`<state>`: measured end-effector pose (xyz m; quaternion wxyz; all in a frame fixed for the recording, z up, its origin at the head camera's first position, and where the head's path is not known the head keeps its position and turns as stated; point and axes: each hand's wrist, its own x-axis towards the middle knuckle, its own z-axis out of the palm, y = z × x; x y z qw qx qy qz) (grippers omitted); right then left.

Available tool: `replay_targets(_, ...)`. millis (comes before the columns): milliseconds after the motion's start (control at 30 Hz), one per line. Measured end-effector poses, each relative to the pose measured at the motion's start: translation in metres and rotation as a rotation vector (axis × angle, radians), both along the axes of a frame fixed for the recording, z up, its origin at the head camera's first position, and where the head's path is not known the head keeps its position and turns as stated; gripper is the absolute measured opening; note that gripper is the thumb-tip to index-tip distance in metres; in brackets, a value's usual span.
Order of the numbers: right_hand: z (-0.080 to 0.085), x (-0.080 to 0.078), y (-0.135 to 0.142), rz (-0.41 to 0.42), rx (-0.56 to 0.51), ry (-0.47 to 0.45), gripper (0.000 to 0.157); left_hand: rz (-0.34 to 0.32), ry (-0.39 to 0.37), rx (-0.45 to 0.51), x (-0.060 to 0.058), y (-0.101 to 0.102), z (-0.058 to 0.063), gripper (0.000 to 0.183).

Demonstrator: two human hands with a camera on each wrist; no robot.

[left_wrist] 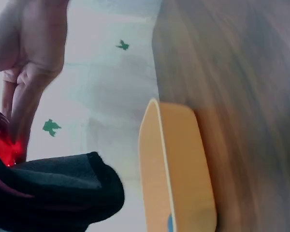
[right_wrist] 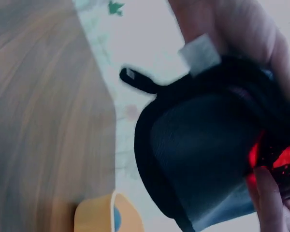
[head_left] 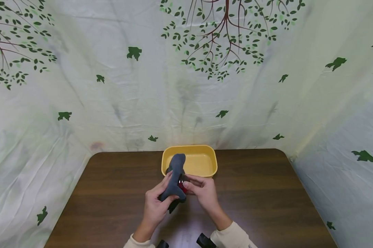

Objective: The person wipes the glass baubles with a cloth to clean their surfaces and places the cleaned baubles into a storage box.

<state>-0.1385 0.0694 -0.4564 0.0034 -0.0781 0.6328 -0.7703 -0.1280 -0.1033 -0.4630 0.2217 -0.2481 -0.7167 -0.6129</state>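
Fabric piece (head_left: 175,172), dark grey, head view: grasped in left hand (head_left: 155,205) above brown table (head_left: 267,199), overlapping yellow tub (head_left: 205,165) along line of sight. Red object (head_left: 182,188) pinched by right hand (head_left: 206,194) at its right side. Left wrist: right fingers at red object; left grip outside frame. Right wrist: white tag (right_wrist: 201,54), black loop (right_wrist: 137,80) at fabric edge; blue patch (right_wrist: 117,218) inside tub.

2 hands observed, near each other. Left hand (head_left: 155,204): fingers (head_left: 162,185) and thumb (head_left: 172,198) curled in a grip, thumb nearer the body. Right hand (head_left: 206,194): thumb opposed to bent fingers, tips directed leftward. Left wrist (head_left: 144,230) and right wrist (head_left: 222,219): both angled inward.
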Motion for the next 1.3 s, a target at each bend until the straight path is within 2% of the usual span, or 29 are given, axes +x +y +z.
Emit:
replay_targets(133,0.003,0.001,-0.001,0.017,-0.052,-0.067,0.037,-0.019,0.079,-0.04,-0.003,-0.001,0.001,0.064)
replay_targets(233,0.003,0.002,-0.002,0.031,-0.1,-0.061,0.041,0.003,0.051,-0.021,-0.003,0.0,0.001,0.065)
replay_targets(333,0.001,0.002,-0.003,0.043,-0.164,0.016,0.047,0.043,-0.049,0.055,0.0,0.005,0.002,0.061)
replay_targets(433,-0.002,0.002,-0.003,0.072,-0.216,0.153,0.057,0.047,-0.193,0.184,0.005,0.009,0.006,0.053)
replay_targets(600,-0.009,-0.004,0.002,0.134,-0.217,0.438,0.06,-0.015,-0.434,0.322,0.009,0.012,0.014,0.041)
replay_targets(667,-0.012,-0.007,0.006,0.147,-0.199,0.518,0.058,-0.037,-0.5,0.335,0.01,0.012,0.015,0.038)
replay_targets(733,-0.016,-0.01,0.008,0.15,-0.176,0.567,0.057,-0.047,-0.529,0.345,0.01,0.012,0.015,0.037)
replay_targets(833,-0.02,-0.012,0.008,0.128,-0.14,0.583,0.055,-0.03,-0.489,0.338,0.011,0.013,0.012,0.036)
replay_targets(900,-0.02,-0.01,0.007,0.085,-0.118,0.529,0.055,-0.014,-0.418,0.314,0.011,0.013,0.008,0.04)
replay_targets(967,-0.018,-0.007,0.004,0.037,-0.104,0.446,0.053,-0.01,-0.308,0.276,0.01,0.013,0.006,0.047)
replay_targets(1067,-0.013,-0.002,0.0,-0.018,-0.096,0.291,0.046,0.009,-0.109,0.16,0.005,0.011,0.002,0.06)
replay_targets(1133,-0.01,0.0,-0.002,-0.044,-0.083,0.215,0.038,0.023,-0.014,0.092,0.002,0.009,0.001,0.064)
replay_targets(1233,-0.006,0.002,-0.004,-0.07,-0.056,0.112,0.031,0.058,0.039,0.004,0.0,0.007,-0.001,0.067)
replay_targets(1300,-0.004,0.003,-0.004,-0.065,-0.039,0.075,0.031,0.066,0.024,-0.011,0.0,0.005,0.0,0.068)
